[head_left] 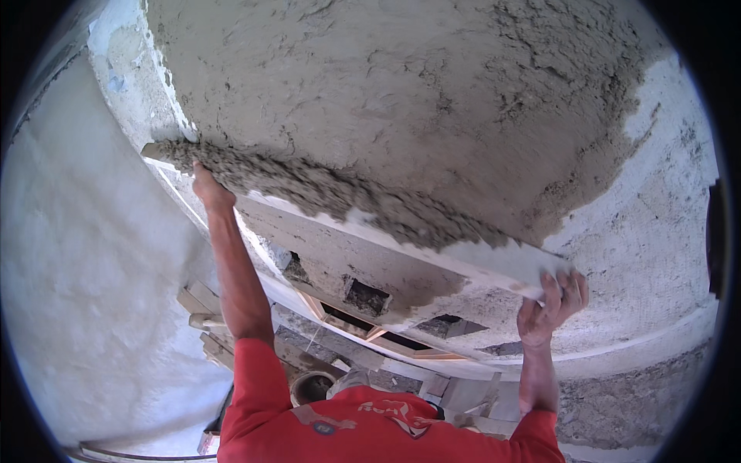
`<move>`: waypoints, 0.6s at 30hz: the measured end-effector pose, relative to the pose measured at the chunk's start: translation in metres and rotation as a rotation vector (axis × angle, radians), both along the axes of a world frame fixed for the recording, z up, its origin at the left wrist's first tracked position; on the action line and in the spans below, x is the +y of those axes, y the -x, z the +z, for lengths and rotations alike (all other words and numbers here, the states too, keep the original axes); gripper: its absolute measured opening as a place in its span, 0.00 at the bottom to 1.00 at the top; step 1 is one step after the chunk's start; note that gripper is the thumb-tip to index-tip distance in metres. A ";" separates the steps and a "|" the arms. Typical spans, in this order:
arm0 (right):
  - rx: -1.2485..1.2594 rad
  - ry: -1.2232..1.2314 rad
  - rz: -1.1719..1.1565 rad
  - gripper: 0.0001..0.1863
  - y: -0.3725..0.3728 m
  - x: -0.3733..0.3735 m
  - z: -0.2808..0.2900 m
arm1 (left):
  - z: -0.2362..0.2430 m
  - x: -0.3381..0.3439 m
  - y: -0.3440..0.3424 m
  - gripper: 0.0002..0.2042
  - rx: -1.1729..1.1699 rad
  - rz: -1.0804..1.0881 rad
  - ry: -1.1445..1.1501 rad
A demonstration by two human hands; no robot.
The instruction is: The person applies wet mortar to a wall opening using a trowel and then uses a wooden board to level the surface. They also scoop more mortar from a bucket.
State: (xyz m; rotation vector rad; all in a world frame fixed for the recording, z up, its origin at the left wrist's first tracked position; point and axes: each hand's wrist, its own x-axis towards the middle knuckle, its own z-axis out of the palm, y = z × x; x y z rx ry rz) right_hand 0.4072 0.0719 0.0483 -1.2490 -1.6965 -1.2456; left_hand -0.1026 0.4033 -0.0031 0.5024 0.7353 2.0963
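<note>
Rough wet plaster (401, 85) above left hand (214, 189) and right hand (554, 305); pale bare wall (656, 201) beyond the right. 1 square hole (367, 297) between the 2, lower. Arms (241, 270) raised, spread. Mortar-loaded straightedge (494, 264) slants down from left to right hand, both gripping it.

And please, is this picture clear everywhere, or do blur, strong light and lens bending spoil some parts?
Head view: coarse grey mortar along the long pale board looks streaked, likely by motion, and the bare right hand is slightly smeared; same view, the smooth whitish surface at left is bright, with little detail; same view, edges bow near the rim, and corners go black.
</note>
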 end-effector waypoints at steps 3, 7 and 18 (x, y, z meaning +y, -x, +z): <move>-0.030 0.059 0.010 0.20 0.019 0.009 0.016 | 0.019 0.013 0.025 0.24 0.008 -0.080 -0.073; 0.046 0.035 0.108 0.30 0.028 0.013 0.020 | 0.028 0.015 0.026 0.24 0.026 -0.093 -0.051; 0.045 0.166 -0.038 0.19 -0.049 -0.054 0.021 | 0.029 -0.042 -0.064 0.24 0.012 -0.050 0.190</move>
